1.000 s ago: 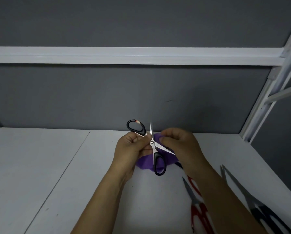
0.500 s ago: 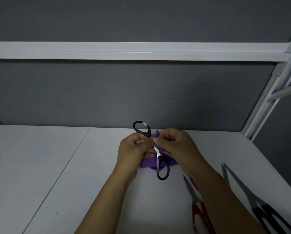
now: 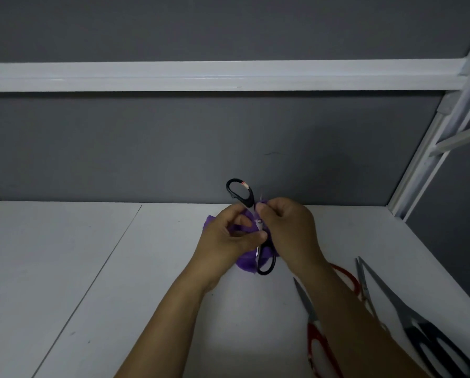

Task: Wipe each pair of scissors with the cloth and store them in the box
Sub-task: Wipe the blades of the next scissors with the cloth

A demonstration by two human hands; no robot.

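Over the white table both hands have closed in on the small black-handled scissors. The right hand, a second ago lower right of their pivot, now pinches the purple cloth round the upper blade just above it. The left hand grips them at the pivot from the left. Wiping looks mid-stroke to me — storing not begun. Both blades are hidden under fingers and cloth. To their lower right, red-handled scissors and grey shears are cut by forearm and frame edge; no box shows.

head view, forward-down, close over table
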